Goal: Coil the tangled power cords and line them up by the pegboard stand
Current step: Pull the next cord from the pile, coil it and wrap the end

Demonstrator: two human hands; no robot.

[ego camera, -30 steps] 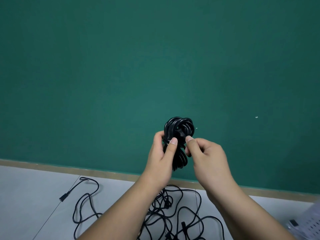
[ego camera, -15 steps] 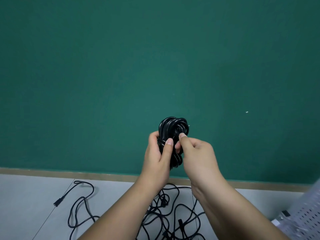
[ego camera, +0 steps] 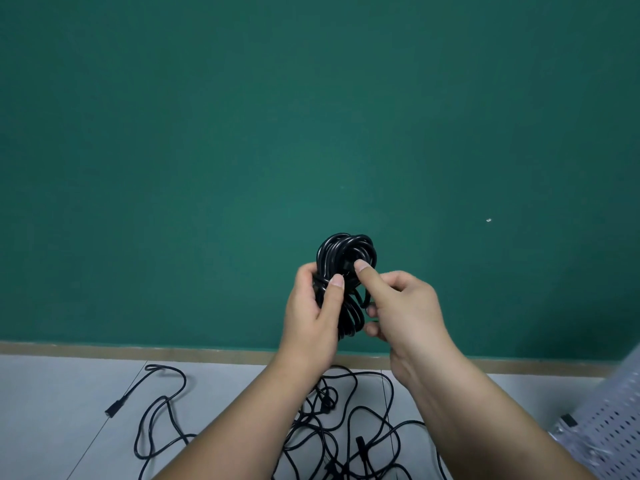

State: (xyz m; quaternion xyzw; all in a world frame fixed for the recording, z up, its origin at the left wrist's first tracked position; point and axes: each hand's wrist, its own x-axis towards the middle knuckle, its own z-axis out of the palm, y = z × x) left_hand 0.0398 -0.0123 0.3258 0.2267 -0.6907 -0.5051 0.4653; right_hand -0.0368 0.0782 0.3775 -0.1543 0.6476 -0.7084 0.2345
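Left hand (ego camera: 310,311) grips coiled cord (ego camera: 334,249) (black).

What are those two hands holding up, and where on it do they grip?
A coiled black power cord. The left hand grips its narrow middle; the right hand pinches its upper loops with the thumb in front.

Left hand (ego camera: 311,310) raised, gripping coiled cord (ego camera: 346,247), right hand (ego camera: 408,306) pinching it

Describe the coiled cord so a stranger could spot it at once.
Before the green wall, the left hand and right hand hold a black bundle: the coiled cord. Unlike the loose cords on the floor below, it is tightly wound.
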